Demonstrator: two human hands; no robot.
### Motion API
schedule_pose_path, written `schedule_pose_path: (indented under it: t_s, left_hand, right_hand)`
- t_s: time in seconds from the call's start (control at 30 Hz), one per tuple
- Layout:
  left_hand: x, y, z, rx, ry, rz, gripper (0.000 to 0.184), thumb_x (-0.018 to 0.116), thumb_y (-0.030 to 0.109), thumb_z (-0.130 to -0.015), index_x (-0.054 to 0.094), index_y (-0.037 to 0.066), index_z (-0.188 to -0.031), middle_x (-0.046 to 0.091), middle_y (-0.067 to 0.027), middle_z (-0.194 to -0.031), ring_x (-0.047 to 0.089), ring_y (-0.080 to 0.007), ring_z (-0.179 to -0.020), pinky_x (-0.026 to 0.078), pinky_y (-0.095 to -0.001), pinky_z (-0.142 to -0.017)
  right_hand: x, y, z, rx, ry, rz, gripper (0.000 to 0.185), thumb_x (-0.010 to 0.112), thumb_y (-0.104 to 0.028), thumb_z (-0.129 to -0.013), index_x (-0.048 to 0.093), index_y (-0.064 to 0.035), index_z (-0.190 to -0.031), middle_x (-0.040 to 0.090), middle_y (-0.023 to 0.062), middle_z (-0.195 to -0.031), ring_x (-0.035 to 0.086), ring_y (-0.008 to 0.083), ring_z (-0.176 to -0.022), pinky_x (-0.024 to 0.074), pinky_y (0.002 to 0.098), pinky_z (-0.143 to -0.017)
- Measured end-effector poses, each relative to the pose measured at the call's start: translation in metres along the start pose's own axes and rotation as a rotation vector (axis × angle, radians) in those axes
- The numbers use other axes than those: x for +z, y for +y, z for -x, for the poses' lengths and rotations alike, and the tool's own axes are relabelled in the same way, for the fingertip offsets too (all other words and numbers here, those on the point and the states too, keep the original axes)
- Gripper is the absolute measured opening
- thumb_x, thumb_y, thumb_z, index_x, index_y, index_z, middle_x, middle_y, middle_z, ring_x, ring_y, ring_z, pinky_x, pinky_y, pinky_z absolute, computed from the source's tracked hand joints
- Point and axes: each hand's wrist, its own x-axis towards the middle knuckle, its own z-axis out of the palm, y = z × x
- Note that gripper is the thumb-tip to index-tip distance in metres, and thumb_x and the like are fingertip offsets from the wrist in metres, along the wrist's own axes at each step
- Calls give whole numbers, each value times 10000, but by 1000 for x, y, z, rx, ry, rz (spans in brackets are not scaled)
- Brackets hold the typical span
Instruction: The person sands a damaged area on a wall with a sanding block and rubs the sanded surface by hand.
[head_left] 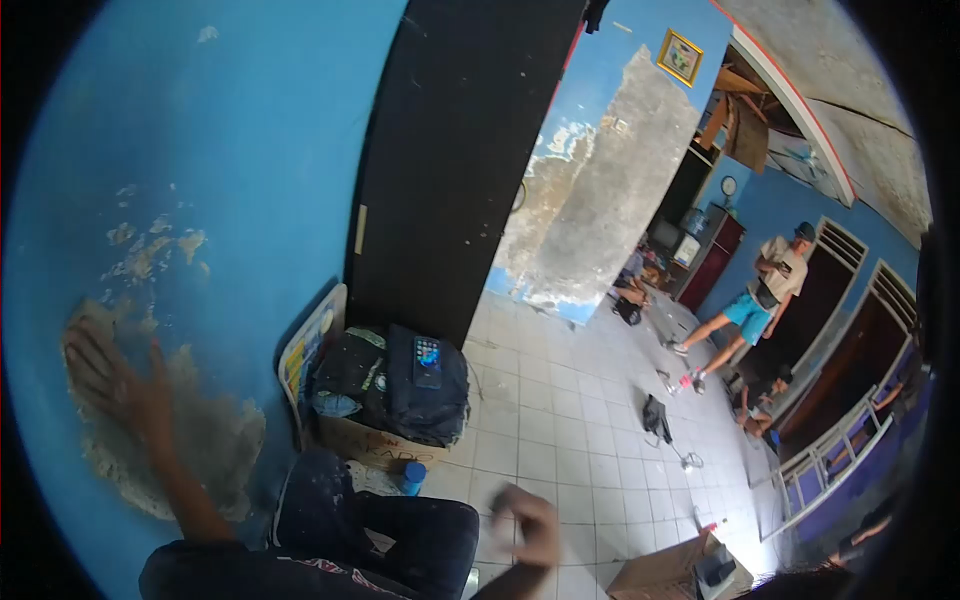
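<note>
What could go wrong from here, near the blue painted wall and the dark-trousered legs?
The left hand lies on the rough grey patch of the blue painted wall, so flaking paint might come loose. The blue cylindrical container stands close to the dark-trousered leg and could be knocked over. The lit black phone, lying on the dark fabric bundle, might slide if bumped.

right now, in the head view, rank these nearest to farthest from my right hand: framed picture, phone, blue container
1. Blue container: nearest, just left of the right hand.
2. Phone: farther off, on the dark bag.
3. Framed picture: farthest, high on the patched wall.
</note>
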Motion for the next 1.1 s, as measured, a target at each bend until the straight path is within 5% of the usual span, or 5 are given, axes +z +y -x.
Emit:
schedule_pose_path:
  t_s: [0.13,0.5,1.1]
  left_hand:
    - [3,-1,1,-24,-69,-34,926,595,531,-915,104,112,-1580,145,-157,-1629,144,-351,-1493,149,-568,-1180]
    - [7,-3,2,-30,-101,-17,946,563,572,-919,97,74,-1573,141,-208,-1615,144,-412,-1475,148,-631,-1136]
    - [11,-17,23,-8,-99,19,904,666,493,-867,244,87,-1555,269,-173,-1584,303,-387,-1411,257,-587,-1105]
  right_hand:
    - [-29,-74,12,-264,66,-17,392,738,-324,-837,645,-23,-1071,658,116,-965,612,257,-962,468,363,-893]
    - [52,3,12,477,316,350,581,718,-449,-795,569,-61,-1201,582,170,-1120,524,314,-1100,411,441,-959]
    - [32,126,70,935,408,735,900,684,-656,-728,443,-123,-1413,458,257,-1375,381,407,-1326,319,570,-1066]
